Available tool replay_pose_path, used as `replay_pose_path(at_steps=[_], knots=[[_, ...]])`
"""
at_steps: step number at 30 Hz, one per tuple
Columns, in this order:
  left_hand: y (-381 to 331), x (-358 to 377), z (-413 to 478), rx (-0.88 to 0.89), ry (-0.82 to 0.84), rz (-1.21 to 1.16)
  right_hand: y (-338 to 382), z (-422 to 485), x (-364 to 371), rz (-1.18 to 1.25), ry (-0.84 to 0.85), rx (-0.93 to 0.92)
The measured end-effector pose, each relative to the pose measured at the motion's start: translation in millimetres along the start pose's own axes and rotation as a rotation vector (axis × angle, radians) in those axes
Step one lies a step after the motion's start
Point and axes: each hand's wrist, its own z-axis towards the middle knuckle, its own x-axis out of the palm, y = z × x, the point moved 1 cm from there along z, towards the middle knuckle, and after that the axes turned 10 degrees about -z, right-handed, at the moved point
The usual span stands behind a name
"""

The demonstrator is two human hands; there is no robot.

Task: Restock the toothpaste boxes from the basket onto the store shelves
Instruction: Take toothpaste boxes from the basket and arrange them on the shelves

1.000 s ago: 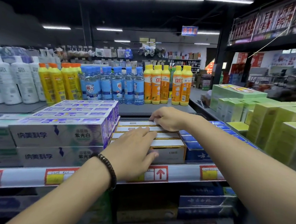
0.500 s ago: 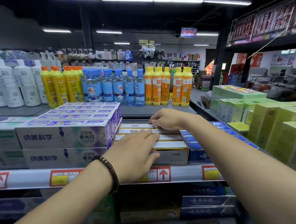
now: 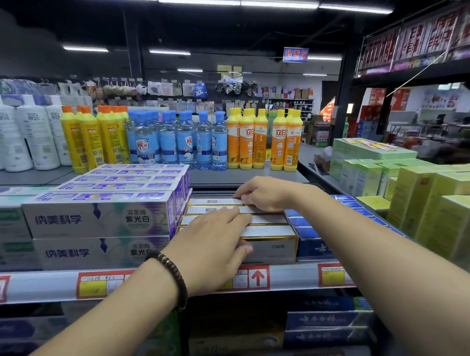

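Note:
Several white toothpaste boxes with gold edges [image 3: 271, 236] lie in a row on the shelf [image 3: 291, 277], running front to back. My left hand [image 3: 210, 245], with a dark bead bracelet on the wrist, rests flat on top of the front boxes, its thumb against the front face of the nearest one. My right hand [image 3: 266, 193] lies farther back, fingers bent over the rear boxes [image 3: 213, 202] and touching their tops. The basket is out of view.
Purple-and-white toothpaste boxes [image 3: 99, 219] are stacked just left of the gold row; blue boxes [image 3: 307, 237] sit just right. Green and yellow cartons [image 3: 433, 206] fill the right. Detergent and water bottles [image 3: 181, 141] stand behind. A lower shelf [image 3: 315, 326] holds more boxes.
Both hands stay on the gold-edged boxes. My left hand has shifted slightly forward along their tops; the camera view has drifted a little. The right hand has barely moved.

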Motion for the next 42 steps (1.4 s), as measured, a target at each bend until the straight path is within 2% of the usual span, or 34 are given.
replay_pose_path(at_steps=[6, 11, 17, 25, 42], knots=[[-4, 2, 5, 0.022, -0.025, 0.003, -9, -10, -1, 0.029, -0.061, -0.002], [-12, 9, 13, 0.060, -0.067, -0.038, -29, -32, -10, 0.061, -0.186, 0.030], [-36, 18, 24, 0.133, -0.105, -0.073, -85, -57, -15, 0.065, -0.232, 0.186], [-56, 29, 38, 0.181, -0.146, -0.027, -138, -72, -6, 0.000, -0.177, 0.386], [-50, 39, 53, 0.190, -0.218, -0.061, -145, -70, -2, 0.043, -0.200, 0.329]])
